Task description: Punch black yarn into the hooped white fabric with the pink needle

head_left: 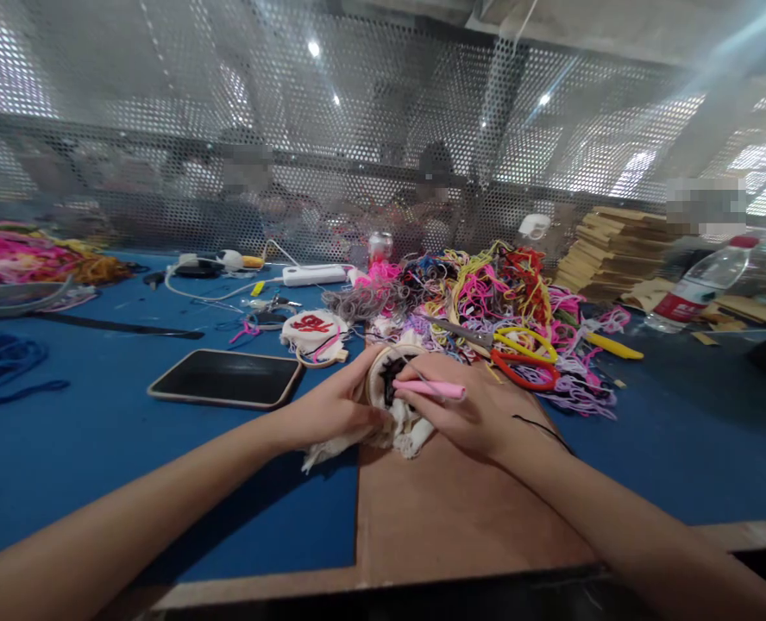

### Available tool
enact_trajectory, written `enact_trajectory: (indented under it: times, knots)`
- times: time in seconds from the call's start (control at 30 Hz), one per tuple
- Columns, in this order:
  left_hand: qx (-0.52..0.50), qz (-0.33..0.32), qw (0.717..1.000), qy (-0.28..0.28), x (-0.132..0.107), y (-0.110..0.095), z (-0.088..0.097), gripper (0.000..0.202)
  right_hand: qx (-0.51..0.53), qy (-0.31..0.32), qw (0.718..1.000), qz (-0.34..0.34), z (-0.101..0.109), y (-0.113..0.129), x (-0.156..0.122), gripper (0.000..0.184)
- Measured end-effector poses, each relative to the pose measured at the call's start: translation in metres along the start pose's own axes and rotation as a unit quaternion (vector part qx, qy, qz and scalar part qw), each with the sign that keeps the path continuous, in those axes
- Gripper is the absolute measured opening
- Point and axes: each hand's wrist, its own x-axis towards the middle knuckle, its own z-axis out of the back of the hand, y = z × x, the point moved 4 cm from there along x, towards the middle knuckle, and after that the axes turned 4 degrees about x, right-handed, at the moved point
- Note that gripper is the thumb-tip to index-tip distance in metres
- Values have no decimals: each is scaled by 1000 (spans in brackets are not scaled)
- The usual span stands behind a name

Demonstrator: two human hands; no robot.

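My left hand (344, 397) is closed round the left side of an embroidery hoop (373, 379) with white cloth (412, 437) stretched in it. The loose cloth hangs below the ring, with frayed edges. Dark yarn stitching (388, 376) shows inside the hoop. In my right hand (464, 410) is a pink punch needle (431, 390), pinched between thumb and fingers. Its tip meets the dark stitching; my fingers partly hide the right side of the hoop. A second small hoop (318, 336), with red stitching on white cloth, lies just beyond my left hand.
A phone (226, 378) lies left of my hands. Scissors (525, 355) with yellow and red handles rest by a tangled yarn heap (480, 289). Farther right are a yellow-handled tool (614, 347), stacked cardboard (593, 250) and a bottle (703, 285). A power strip (315, 275) sits behind, before a perforated metal screen (331, 172).
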Motion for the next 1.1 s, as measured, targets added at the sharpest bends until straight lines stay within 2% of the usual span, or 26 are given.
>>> enact_trajectory:
  times: [0.1, 0.23, 0.57, 0.83, 1.0, 1.1]
  knots:
    - [-31, 25, 999, 8, 1, 2, 1, 69, 33, 24, 999, -34, 2, 0, -1, 16]
    - [-26, 45, 999, 5, 3, 4, 4, 68, 73, 6, 996, -51, 4, -3, -3, 14]
    - [-43, 77, 996, 3, 2, 8, 5, 72, 131, -43, 990, -26, -4, -17, -4, 15]
    - [-31, 66, 997, 4, 3, 0, 1, 70, 30, 10, 996, -82, 6, 0, -2, 11]
    - [-57, 45, 997, -37, 5, 0, -2, 49, -4, 11, 1000, -28, 2, 0, -2, 15]
    - [-76, 47, 994, -55, 6, 4, -1, 43, -21, 11, 1000, -20, 0, -1, -1, 13]
